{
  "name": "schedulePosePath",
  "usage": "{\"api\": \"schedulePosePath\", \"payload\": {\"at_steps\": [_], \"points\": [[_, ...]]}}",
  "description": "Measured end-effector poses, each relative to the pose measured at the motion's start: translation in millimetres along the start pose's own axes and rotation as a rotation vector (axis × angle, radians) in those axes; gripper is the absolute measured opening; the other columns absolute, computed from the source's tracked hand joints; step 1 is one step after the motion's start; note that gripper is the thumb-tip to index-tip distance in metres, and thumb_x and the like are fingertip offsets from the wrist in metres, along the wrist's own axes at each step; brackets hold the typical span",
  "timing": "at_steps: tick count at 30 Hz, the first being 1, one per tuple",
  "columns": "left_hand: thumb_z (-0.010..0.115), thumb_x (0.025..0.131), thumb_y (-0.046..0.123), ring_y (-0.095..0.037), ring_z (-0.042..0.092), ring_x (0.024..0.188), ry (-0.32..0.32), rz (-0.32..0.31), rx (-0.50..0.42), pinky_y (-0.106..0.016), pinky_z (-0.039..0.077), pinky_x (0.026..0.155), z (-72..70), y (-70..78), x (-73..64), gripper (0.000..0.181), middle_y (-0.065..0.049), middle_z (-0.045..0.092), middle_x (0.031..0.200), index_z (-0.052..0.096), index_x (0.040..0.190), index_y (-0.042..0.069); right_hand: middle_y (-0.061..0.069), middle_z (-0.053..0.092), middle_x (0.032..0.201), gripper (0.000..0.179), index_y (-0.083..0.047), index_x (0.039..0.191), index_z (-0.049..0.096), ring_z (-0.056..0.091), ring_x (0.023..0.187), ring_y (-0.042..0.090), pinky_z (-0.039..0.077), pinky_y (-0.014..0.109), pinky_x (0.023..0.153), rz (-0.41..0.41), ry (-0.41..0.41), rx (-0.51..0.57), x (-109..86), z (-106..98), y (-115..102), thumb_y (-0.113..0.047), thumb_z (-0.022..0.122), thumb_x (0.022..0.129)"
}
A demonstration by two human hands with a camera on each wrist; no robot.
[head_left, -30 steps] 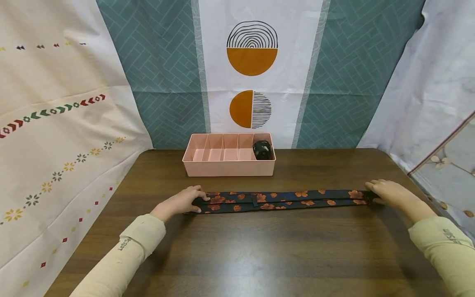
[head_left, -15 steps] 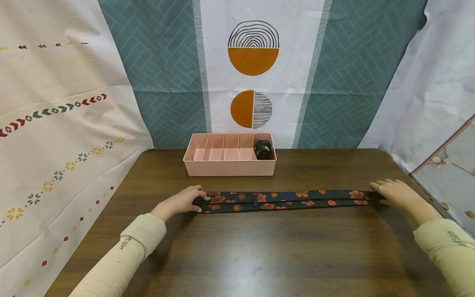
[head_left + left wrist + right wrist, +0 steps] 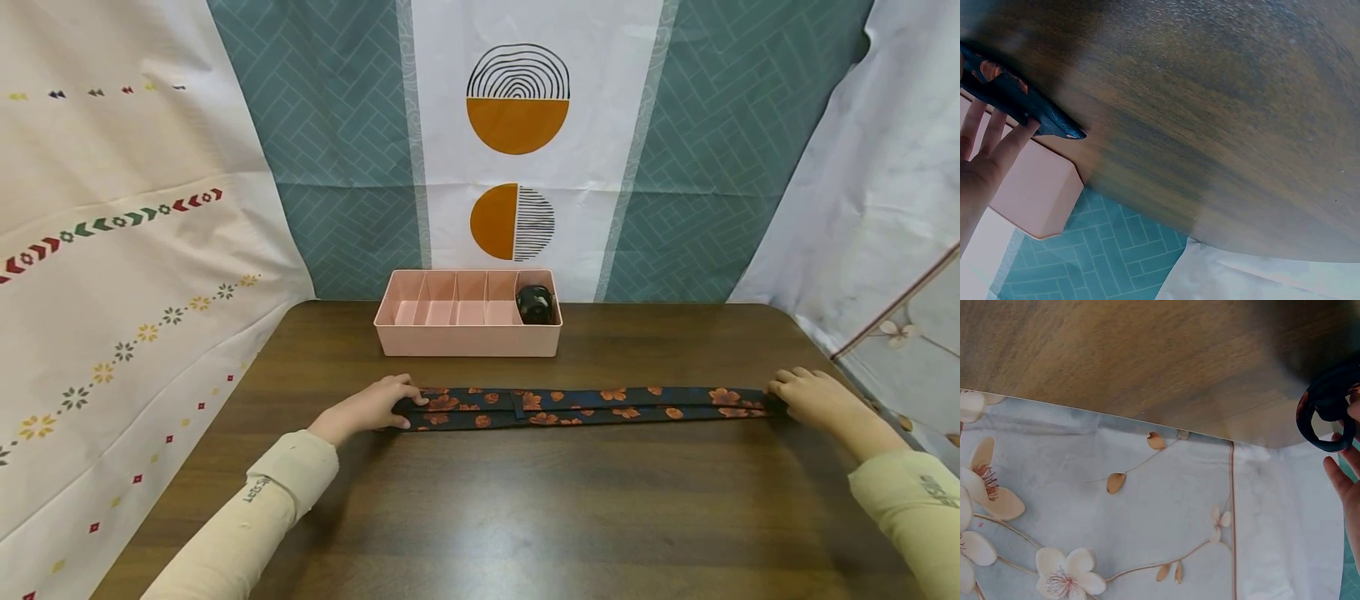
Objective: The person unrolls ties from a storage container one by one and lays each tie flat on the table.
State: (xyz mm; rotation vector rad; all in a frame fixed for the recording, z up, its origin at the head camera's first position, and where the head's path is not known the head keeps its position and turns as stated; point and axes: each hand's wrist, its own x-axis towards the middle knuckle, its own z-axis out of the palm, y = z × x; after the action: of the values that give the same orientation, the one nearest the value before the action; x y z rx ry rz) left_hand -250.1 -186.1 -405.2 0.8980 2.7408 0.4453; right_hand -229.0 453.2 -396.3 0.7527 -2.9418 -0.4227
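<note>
A dark necktie (image 3: 585, 398) with orange flowers lies stretched across the table, doubled into two long layers with a narrow band over them left of its middle. My left hand (image 3: 369, 405) grips its left end, thumb on the near side and fingers on the far side. In the left wrist view, fingers (image 3: 1013, 140) press along the edge of the folded tie end (image 3: 1029, 103). At the other end, my right hand (image 3: 813, 408) holds the tie with bent fingers. The right wrist view shows that tie end (image 3: 1330, 407) curling into a loop beside the fingers (image 3: 1338, 478).
Behind the tie stands a pink divided box (image 3: 465, 340); a dark rolled item (image 3: 534, 305) sits in its rightmost compartment. The brown wooden table (image 3: 525, 517) ends at patterned cloths: a teal and white one (image 3: 352, 167) behind, others left and right.
My right hand has slid outward to the right along the tie's end, so more of the tie shows. My left hand keeps its hold. The head view has shifted slightly.
</note>
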Motion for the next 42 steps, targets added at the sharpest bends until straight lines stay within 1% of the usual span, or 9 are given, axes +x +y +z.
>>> {"api": "schedulePosePath", "payload": {"at_steps": [4, 8, 13, 20, 24, 28, 31, 35, 42], "points": [[0.074, 0.078, 0.011, -0.034, 0.051, 0.111, 0.002, 0.000, 0.004, -0.052, 0.041, 0.097, 0.5, 0.9, 0.2, 0.032, -0.010, 0.056, 0.109, 0.067, 0.110, 0.007, 0.016, 0.062, 0.089, 0.027, 0.002, 0.089, 0.066, 0.060, 0.086, 0.040, 0.049, 0.051, 0.072, 0.004, 0.013, -0.014, -3.9, 3, 1, 0.002, 0.076, 0.065], [0.074, 0.078, 0.011, -0.035, 0.051, 0.111, 0.008, 0.009, 0.010, -0.052, 0.042, 0.097, 1.1, 0.6, -0.3, 0.032, -0.010, 0.056, 0.109, 0.067, 0.109, 0.007, 0.026, 0.063, 0.103, 0.025, 0.009, 0.097, 0.065, 0.056, 0.101, 0.047, 0.046, 0.055, 0.083, 0.034, 0.002, -0.044, -11.8, 7, 1, 0.006, 0.068, 0.073], [0.074, 0.079, 0.011, -0.033, 0.052, 0.110, 0.021, 0.014, 0.012, -0.051, 0.043, 0.096, 1.3, 0.0, -2.1, 0.031, -0.009, 0.057, 0.108, 0.067, 0.110, 0.007, 0.034, 0.054, 0.119, 0.028, 0.014, 0.106, 0.062, 0.046, 0.113, 0.051, 0.039, 0.061, 0.092, 0.111, -0.002, -0.033, -25.2, 17, 2, 0.006, 0.057, 0.079], [0.074, 0.080, 0.011, -0.033, 0.052, 0.109, 0.025, 0.018, 0.015, -0.051, 0.043, 0.095, 2.4, -0.7, -2.7, 0.032, -0.010, 0.057, 0.109, 0.067, 0.110, 0.007, 0.037, 0.049, 0.121, 0.036, 0.019, 0.113, 0.055, 0.043, 0.114, 0.051, 0.034, 0.065, 0.094, 0.214, 0.030, 0.067, -33.6, 28, 5, 0.000, 0.054, 0.082], [0.074, 0.080, 0.011, -0.033, 0.053, 0.109, 0.028, 0.019, 0.018, -0.050, 0.043, 0.095, 2.9, -1.5, -2.8, 0.032, -0.010, 0.057, 0.109, 0.067, 0.110, 0.007, 0.041, 0.039, 0.130, 0.043, 0.022, 0.121, 0.046, 0.028, 0.128, 0.054, 0.027, 0.068, 0.097, 0.228, 0.002, 0.150, -35.1, 33, 7, -0.003, 0.054, 0.087], [0.074, 0.079, 0.011, -0.033, 0.053, 0.108, 0.032, 0.015, 0.019, -0.051, 0.043, 0.095, 3.7, -2.9, -3.0, 0.032, -0.010, 0.057, 0.108, 0.067, 0.110, 0.007, 0.042, 0.016, 0.142, 0.053, 0.025, 0.132, 0.028, 0.003, 0.136, 0.055, 0.017, 0.071, 0.099, 0.269, -0.050, 0.284, -38.1, 41, 7, -0.017, 0.038, 0.101], [0.074, 0.079, 0.010, -0.034, 0.053, 0.109, 0.028, 0.014, 0.012, -0.051, 0.043, 0.095, 4.3, -3.5, -2.9, 0.032, -0.010, 0.057, 0.109, 0.067, 0.110, 0.007, 0.044, 0.003, 0.143, 0.067, 0.025, 0.136, 0.016, -0.005, 0.135, 0.055, 0.012, 0.072, 0.100, 0.313, -0.077, 0.368, -40.1, 46, 7, -0.033, 0.023, 0.105], [0.073, 0.080, 0.010, -0.035, 0.052, 0.111, 0.021, 0.017, 0.003, -0.052, 0.043, 0.096, 4.7, -4.5, -3.0, 0.032, -0.010, 0.057, 0.111, 0.067, 0.111, 0.008, 0.050, -0.002, 0.138, 0.076, 0.026, 0.136, 0.008, -0.010, 0.131, 0.059, 0.008, 0.073, 0.099, 0.353, -0.108, 0.467, -40.5, 49, 8, -0.042, 0.015, 0.103], [0.073, 0.079, 0.009, -0.035, 0.052, 0.111, 0.028, 0.037, -0.011, -0.051, 0.043, 0.096, 3.4, -6.6, -4.9, 0.032, -0.011, 0.057, 0.112, 0.067, 0.111, 0.007, 0.054, -0.005, 0.132, 0.076, 0.030, 0.133, 0.001, -0.012, 0.127, 0.064, 0.004, 0.075, 0.098, 0.361, -0.118, 0.590, -40.2, 51, 10, -0.039, 0.016, 0.104]]}}
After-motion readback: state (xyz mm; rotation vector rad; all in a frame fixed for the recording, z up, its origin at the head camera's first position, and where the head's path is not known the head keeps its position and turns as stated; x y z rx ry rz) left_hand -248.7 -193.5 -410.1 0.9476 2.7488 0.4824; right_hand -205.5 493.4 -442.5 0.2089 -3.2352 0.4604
